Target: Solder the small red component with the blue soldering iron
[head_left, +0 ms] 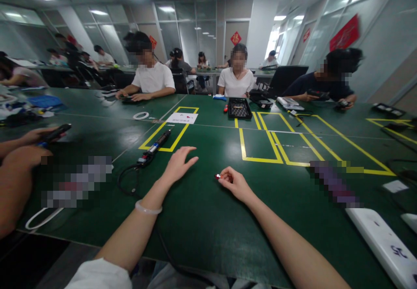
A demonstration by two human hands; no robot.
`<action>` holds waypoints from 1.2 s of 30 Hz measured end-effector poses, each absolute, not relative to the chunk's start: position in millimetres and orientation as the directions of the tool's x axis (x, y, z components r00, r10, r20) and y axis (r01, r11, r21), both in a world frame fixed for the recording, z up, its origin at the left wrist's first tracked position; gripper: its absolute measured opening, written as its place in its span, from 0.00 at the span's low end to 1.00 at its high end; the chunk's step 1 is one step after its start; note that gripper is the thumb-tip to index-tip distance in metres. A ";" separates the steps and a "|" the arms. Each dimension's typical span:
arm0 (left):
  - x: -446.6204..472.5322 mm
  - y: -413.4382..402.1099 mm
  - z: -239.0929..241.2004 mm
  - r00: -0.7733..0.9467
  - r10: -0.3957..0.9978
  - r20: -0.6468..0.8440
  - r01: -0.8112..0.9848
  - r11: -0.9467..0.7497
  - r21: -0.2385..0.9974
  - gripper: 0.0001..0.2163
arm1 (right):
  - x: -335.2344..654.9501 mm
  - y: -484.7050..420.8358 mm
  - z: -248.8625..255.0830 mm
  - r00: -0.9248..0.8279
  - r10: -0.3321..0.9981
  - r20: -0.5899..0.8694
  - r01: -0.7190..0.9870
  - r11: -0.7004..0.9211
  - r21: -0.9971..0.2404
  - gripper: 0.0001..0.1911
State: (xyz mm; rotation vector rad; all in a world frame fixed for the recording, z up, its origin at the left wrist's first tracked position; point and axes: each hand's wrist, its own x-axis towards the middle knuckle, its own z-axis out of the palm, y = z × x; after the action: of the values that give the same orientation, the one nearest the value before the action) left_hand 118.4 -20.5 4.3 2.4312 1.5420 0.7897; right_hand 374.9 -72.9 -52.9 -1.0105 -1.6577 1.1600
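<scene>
The dark green table surface (202,228) fills the view. Other people are seated along its far and left edges, each with their own work.

A yellow tape rectangle (163,128) is marked on the table ahead and to the left. A long white power strip (381,241) lies at the near right edge, well apart from both hands.

A black corded hand tool with a silver section (156,144) lies across the near corner of the tape. Its long axis runs diagonally, cable end near-left and tip far-right.

The left hand (177,166) is flat and spread wide, palm down, gripping nothing. The tool lies just beside it, to the left and slightly beyond the fingers. Whether the palm rests on the table cannot be told.

The right hand (235,184) is farther from the tool. Its thumb and forefinger are pinched on a small red piece (217,176), held low over the table between the two hands.
</scene>
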 end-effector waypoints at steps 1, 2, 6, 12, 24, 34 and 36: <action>98.8 -11.4 2.9 0.226 0.900 0.372 0.880 -0.353 0.317 0.21 | 374.8 -72.7 -53.2 -0.314 0.931 0.188 0.144 0.242 -0.960 0.12; 78.0 -3.4 0.8 0.114 0.919 0.378 0.944 -0.219 0.246 0.23 | 374.5 -72.7 -53.6 -0.319 0.929 0.185 0.145 0.241 -0.960 0.12; 2.0 15.0 -9.0 -0.290 0.918 0.269 0.956 0.267 0.117 0.31 | 373.5 -73.0 -54.5 -0.335 0.923 0.187 0.153 0.250 -0.956 0.11; -27.6 18.7 -12.3 -0.327 0.945 -0.002 0.937 0.324 0.132 0.27 | 374.4 -73.0 -54.8 -0.344 0.922 0.180 0.168 0.249 -0.954 0.12; 23.8 6.6 -4.1 -0.230 0.972 0.054 0.972 0.227 0.066 0.28 | 373.7 -73.5 -52.7 -0.353 0.920 0.169 0.175 0.242 -0.954 0.14; 109.5 -21.5 -6.9 0.151 0.982 0.114 0.983 -0.161 0.086 0.25 | 373.4 -76.9 -47.2 -0.348 0.917 0.193 0.221 0.280 -0.934 0.13; 126.9 -30.1 -6.8 0.240 0.963 0.126 0.961 -0.254 0.112 0.24 | 372.7 -77.5 -46.1 -0.344 0.914 0.213 0.238 0.305 -0.922 0.12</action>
State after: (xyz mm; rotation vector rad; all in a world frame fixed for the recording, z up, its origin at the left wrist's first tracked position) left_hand 126.9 -30.1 -6.8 2.4645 1.9120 0.2640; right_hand 372.7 -77.5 -46.1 -1.0380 -1.7763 1.0719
